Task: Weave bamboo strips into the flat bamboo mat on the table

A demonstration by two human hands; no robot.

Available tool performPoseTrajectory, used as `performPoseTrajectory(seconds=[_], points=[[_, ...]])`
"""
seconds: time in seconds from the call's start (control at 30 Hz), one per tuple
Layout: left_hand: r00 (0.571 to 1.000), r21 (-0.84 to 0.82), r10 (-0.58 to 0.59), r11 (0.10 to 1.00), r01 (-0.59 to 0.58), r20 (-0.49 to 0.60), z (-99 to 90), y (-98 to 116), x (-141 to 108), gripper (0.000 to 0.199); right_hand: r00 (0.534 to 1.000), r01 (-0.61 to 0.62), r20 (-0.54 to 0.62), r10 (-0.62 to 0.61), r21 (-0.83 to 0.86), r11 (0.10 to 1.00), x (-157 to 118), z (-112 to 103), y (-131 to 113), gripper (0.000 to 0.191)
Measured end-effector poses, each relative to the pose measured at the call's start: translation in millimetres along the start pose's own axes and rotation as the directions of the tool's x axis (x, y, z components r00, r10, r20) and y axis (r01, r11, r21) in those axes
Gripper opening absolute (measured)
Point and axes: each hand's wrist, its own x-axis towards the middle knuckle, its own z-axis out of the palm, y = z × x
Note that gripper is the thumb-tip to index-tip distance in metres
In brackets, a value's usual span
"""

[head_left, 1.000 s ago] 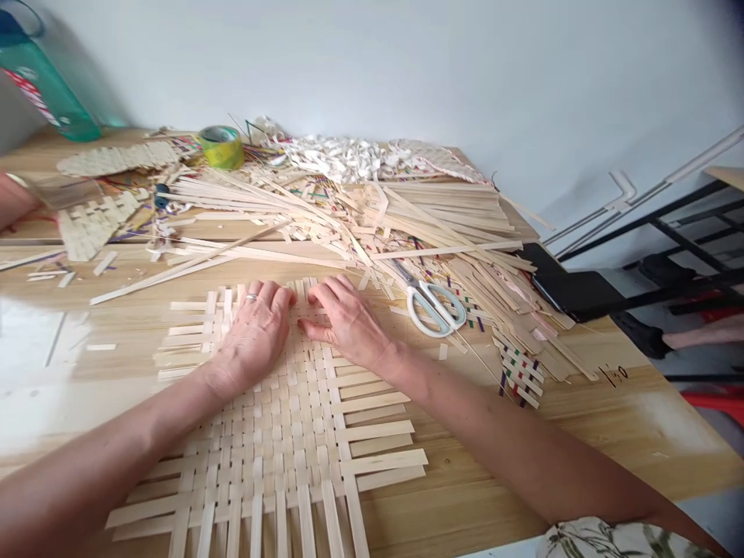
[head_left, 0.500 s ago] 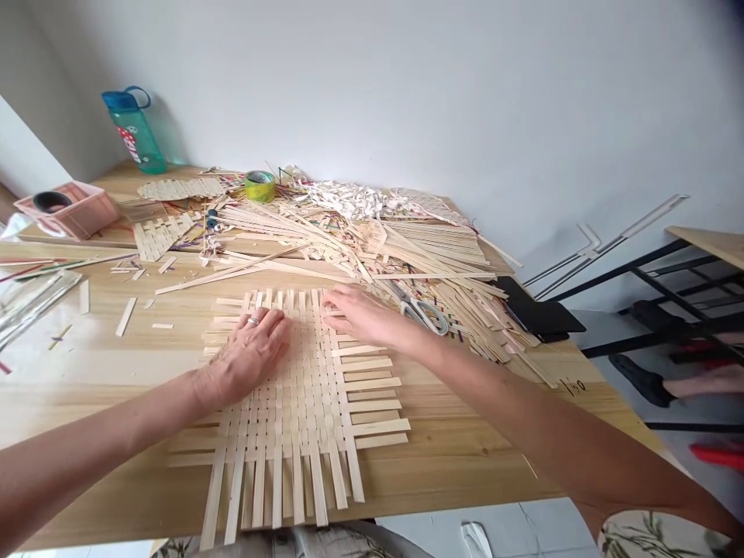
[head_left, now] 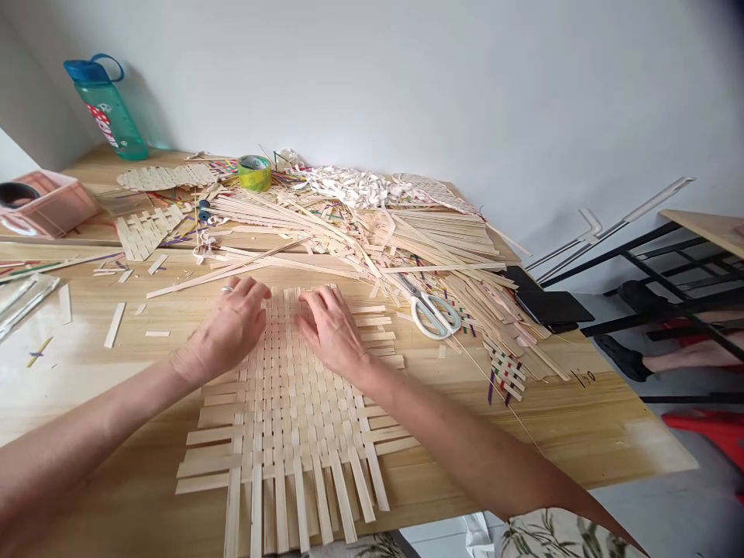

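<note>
Woven mat of pale, flat wooden strips [head_left: 291,403]: lies flat on the light wood-grained worktop [head_left: 122,411], towards its near edge, long loose ends pointing at that edge and shorter ones fringing both sides. The weave looks close through the middle, with small dark gaps at some crossings.

Left hand [head_left: 229,329], silver ring on one finger, is over the mat's far left part. Fingers bent, tips down at the weave. Its thumb is hidden from where I stand, so I cannot tell whether it pinches a strip.

Right hand [head_left: 331,329] is at the mat's far right part, palm down, thumb parted from the fingers; weave shows in the moderate gap. The two hands are apart, a band of mat between them.

Beyond the right hand, towards the worktop's right edge: scissors with white looped handles [head_left: 435,316], blades partly among loose pale wooden strips [head_left: 442,231]. Nearer that edge, a small woven scrap with purple, green and red strips [head_left: 508,370].

Along the far edge: heap of crumpled white ribbon [head_left: 349,184] and yellow-green roll of tape [head_left: 254,173]. Translucent teal bottle with blue lid [head_left: 113,116] stands upright near the far left corner; pink plastic basket [head_left: 67,208] nearer, by the left edge.
</note>
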Motion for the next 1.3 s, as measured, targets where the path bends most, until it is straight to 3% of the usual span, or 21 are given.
performPoseTrajectory(seconds=[0.1,0.37,0.9,1.3], points=[[1.0,0.031,-0.03,0.999,0.03,-0.006,4.1,-9,5,0.017,0.999,0.025,0.02,-0.025,-0.015,1.0,1,-3,-1,0.018],[1.0,0.17,-0.012,0.985,0.014,-0.015,12.5,2,1,0.018,0.997,0.057,0.061,-0.052,-0.084,0.995,2,-2,0,0.022],[0.997,0.216,-0.029,0.976,0.014,0.065,14.7,5,7,0.014,0.997,0.035,0.075,-0.026,-0.129,0.991,6,3,-1,0.021],[0.998,0.252,0.002,0.968,-0.018,0.066,15.4,6,8,0.013,0.996,0.045,0.077,-0.033,-0.16,0.986,7,4,-2,0.021]])
